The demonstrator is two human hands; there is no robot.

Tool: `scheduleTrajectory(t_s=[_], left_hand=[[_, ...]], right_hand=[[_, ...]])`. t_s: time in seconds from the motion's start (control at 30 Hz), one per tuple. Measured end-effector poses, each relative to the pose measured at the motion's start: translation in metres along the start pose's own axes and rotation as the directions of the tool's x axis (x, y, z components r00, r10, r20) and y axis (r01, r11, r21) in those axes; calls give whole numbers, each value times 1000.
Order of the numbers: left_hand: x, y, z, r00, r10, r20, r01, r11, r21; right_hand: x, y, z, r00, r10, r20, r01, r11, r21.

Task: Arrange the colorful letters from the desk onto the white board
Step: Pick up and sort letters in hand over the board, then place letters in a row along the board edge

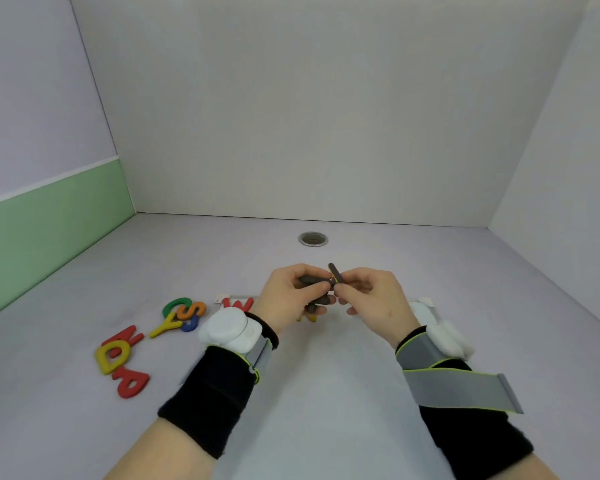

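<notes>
My left hand (291, 296) and my right hand (374, 292) meet above the white board (426, 308), which they mostly hide. Together they pinch a letter (334, 276) seen from its dark magnetic back, with a yellow edge showing. A red W (238, 304) lies at the board's left end, and a bit of yellow letter (309, 318) peeks out under my left hand. On the desk to the left lie a green C (175, 304), an orange S (193, 310), a yellow Y (167, 327), a blue letter (190, 325), a red N (125, 339), a yellow D (110, 356) and a red P (132, 382).
A round metal cable grommet (313, 239) is set into the desk behind my hands. White walls close the desk at the back and right; a green and lilac panel (49, 220) stands on the left. Both wrists wear black bands with white sensor pods.
</notes>
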State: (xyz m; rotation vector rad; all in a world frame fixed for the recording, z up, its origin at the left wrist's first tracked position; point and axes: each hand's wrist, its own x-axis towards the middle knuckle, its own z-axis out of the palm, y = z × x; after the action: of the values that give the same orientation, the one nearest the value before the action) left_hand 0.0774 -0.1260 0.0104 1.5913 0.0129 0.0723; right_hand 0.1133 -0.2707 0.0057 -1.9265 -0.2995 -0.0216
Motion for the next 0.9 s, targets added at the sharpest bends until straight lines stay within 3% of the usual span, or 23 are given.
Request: scheduleTrajectory(t_s=[0.1,0.23,0.43,0.57,0.7,0.9], left_hand=[[1,-5,-2,1000,-4,-6,4,1000,-2],[7,-10,-11,995,21,-94,-26,998,-59],[8,-12,-24,978,62,-199,-81,993,-91],[8,-16,-28,970,56,-235,-77,994,-79],[7,-18,-26,974,52,-223,-67,996,-62],[6,-20,-26,977,51,-206,-59,998,-33]], right_hand=[[-1,6,1,1000,-1,13,1,1000,2],[1,8,-6,995,-32,-93,31,999,-11],[-5,12,-7,980,-89,-176,12,917,-399],[-6,12,-4,994,-64,-87,14,876,-481],[-9,12,-2,1000,-20,23,28,902,-430],[-10,13,-4,998,-21,56,44,890,-453]])
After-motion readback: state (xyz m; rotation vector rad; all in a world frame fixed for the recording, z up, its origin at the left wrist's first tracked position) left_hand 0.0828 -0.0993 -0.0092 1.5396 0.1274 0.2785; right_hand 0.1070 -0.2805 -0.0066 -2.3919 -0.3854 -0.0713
